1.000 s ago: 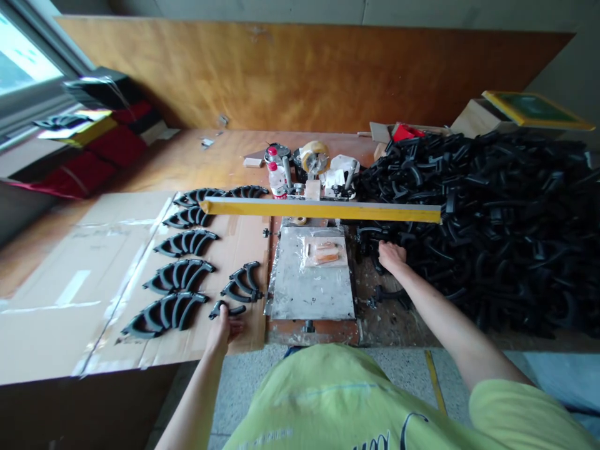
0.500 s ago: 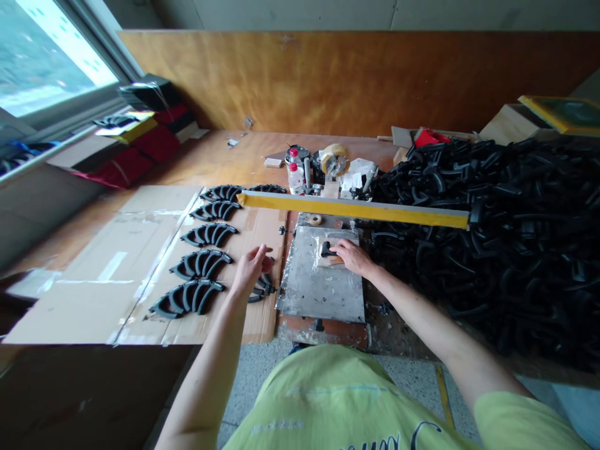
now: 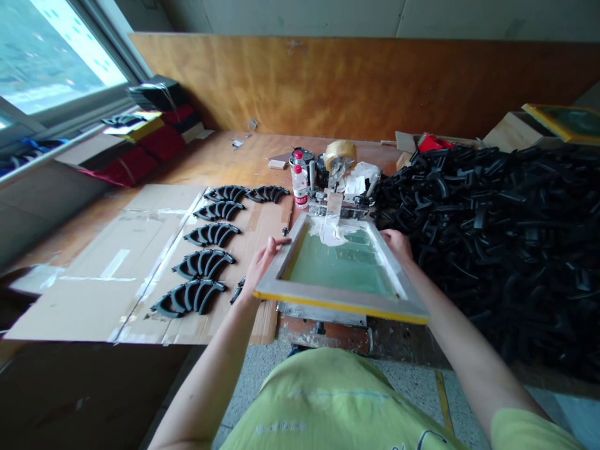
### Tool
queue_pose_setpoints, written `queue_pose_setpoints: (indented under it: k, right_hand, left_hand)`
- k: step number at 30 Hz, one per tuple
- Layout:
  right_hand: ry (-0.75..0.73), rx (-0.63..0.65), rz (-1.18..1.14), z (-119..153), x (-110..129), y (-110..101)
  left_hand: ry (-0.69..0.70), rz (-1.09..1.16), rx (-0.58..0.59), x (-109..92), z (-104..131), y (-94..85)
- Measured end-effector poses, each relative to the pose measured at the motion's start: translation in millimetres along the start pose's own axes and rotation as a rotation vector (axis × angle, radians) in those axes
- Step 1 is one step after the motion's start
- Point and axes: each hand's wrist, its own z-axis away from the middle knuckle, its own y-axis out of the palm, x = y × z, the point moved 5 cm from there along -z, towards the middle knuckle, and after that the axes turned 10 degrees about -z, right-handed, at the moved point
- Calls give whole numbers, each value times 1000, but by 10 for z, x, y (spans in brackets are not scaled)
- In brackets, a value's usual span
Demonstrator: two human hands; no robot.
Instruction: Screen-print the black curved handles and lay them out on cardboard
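- Head view: gripping the left rim of a grey frame with the left hand, fingertips against the rim, other fingers partly hidden.
- Gripping the right rim, toward its far end, with the right hand, fingers bent and partly out of sight behind the frame.
- Holding the frame over the middle of the bench, close to the near edge, above a metal plate just showing below the yellow near rim; cannot tell whether touching.
- Stretched inside the frame, green mesh, smeared with white paste toward the far end.
- Laid on cardboard at the left of the near edge, black curved pieces in fan-shaped groups, with more partly hidden behind the left wrist.
- Heaped high along the right end, black parts.
- Standing behind the frame, a red-capped bottle, near a roll of tape.
- Upright along the far edge, a wooden board.
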Motion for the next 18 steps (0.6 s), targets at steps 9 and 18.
queue_pose_setpoints:
  k: [9,18]
  right_hand:
    - [-367,96,166,-561,1224,503]
    - [-647,428,192,105,1263,602]
  left_hand:
    - [-208,-142,62,1386,92,113]
    - [-203,-171,33,1450,88,87]
